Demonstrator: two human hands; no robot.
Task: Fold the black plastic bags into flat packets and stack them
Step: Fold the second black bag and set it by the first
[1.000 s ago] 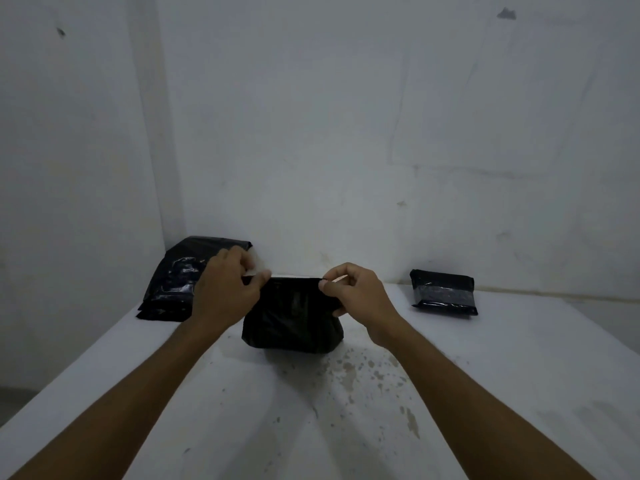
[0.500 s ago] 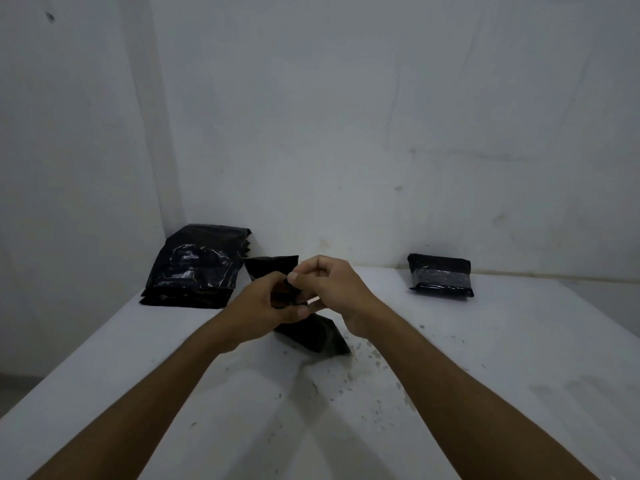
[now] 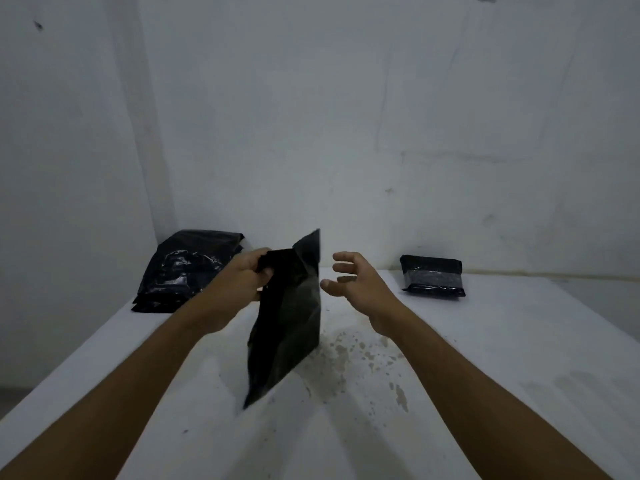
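My left hand (image 3: 242,275) grips the bag (image 3: 287,317) by its top, hanging over the tabletop (image 3: 502,358) middle. My right hand (image 3: 356,282) is released, fingers spread, just beside it.

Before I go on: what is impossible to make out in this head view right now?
- How many bags are in the pile: dark layers merge.
- How many packets are in the stack: too small and dim.
- The held bag: motion-blurred, its top corner hidden inside the left hand.
- Right hand: open, holds nothing; palm faces away.
- Table: near edge cut off by the frame.
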